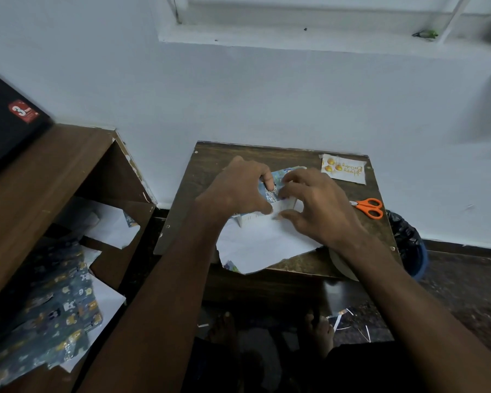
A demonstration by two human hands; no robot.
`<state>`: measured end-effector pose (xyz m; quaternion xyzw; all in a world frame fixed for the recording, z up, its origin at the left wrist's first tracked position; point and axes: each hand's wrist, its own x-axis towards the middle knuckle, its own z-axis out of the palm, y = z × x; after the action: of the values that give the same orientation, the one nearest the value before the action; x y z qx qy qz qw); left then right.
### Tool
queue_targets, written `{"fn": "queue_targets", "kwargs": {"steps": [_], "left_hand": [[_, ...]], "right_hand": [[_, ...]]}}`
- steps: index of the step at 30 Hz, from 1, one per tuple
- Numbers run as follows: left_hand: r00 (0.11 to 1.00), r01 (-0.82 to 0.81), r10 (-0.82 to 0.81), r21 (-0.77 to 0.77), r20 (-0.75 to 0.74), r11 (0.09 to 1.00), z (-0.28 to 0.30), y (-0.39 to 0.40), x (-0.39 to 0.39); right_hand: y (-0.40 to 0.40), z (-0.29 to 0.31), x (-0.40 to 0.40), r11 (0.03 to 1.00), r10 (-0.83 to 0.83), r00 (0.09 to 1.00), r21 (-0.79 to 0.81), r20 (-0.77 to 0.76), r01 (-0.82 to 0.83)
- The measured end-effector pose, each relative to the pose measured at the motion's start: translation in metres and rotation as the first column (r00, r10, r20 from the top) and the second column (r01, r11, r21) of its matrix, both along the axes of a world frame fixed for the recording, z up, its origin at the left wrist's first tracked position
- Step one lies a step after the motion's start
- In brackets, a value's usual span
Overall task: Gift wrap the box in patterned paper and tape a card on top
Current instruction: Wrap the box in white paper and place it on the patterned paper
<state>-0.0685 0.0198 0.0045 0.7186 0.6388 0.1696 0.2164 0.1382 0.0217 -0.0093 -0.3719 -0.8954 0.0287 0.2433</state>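
Both hands were over the box [278, 184], folding patterned paper [264, 242] round it. The left hand [238, 188] pinched the fold against the box between thumb and forefinger; the right hand [318, 205] curled, fingertips holding paper. Risk, I judged: untaped fold springing open. Card [343, 168] lay beyond the right fingers.

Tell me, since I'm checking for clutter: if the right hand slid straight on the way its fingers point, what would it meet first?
The right hand points left over the box, so it would likely meet the left hand first, gripping the wrapping paper there; depth is unclear.
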Motion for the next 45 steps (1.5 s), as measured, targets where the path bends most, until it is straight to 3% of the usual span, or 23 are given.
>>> {"fn": "queue_targets", "kwargs": {"steps": [3,5,7,16,21,27,31,36,40,45], "left_hand": [[1.000,-0.012,0.012,0.033,0.019,0.999,-0.004,0.003,-0.006],[1.000,-0.014,0.013,0.051,0.014,0.999,-0.007,0.005,-0.007],[1.000,-0.013,0.014,0.060,-0.012,0.998,-0.009,0.007,-0.009],[0.999,0.011,-0.005,0.101,-0.054,0.995,-0.009,0.007,-0.011],[0.999,0.017,-0.011,0.127,-0.047,0.992,-0.011,0.008,-0.011],[1.000,-0.002,0.002,0.092,0.007,0.996,-0.011,0.010,-0.012],[1.000,-0.001,-0.001,0.071,0.028,0.997,-0.010,0.010,-0.012],[0.999,0.038,-0.039,0.039,0.014,0.999,-0.010,0.013,-0.013],[0.992,0.085,-0.089,0.051,0.084,0.995,-0.006,0.012,-0.014],[0.979,0.015,0.003,-0.086,0.203,0.996,0.013,0.001,-0.005]], "right_hand": [[-0.007,0.008,0.002,0.945,0.115,0.988,-0.296,-0.104,-0.141],[-0.015,0.009,0.004,0.837,0.194,0.981,-0.519,-0.019,-0.176],[-0.020,0.004,0.005,0.817,0.262,0.955,-0.559,0.137,-0.143],[-0.024,0.005,0.000,0.869,0.234,0.947,-0.485,0.220,-0.102],[-0.023,0.008,-0.006,0.876,0.251,0.948,-0.462,0.193,-0.138],[-0.025,0.012,-0.008,0.878,0.301,0.952,-0.406,0.056,-0.254],[-0.022,0.021,-0.002,0.913,0.304,0.953,-0.285,-0.010,-0.294],[-0.018,0.020,-0.004,0.958,0.190,0.970,-0.188,-0.153,-0.217],[-0.013,0.014,-0.015,0.980,0.116,0.967,-0.135,-0.228,-0.149],[0.000,0.009,-0.030,0.994,0.068,0.950,-0.062,-0.306,-0.091]]}}
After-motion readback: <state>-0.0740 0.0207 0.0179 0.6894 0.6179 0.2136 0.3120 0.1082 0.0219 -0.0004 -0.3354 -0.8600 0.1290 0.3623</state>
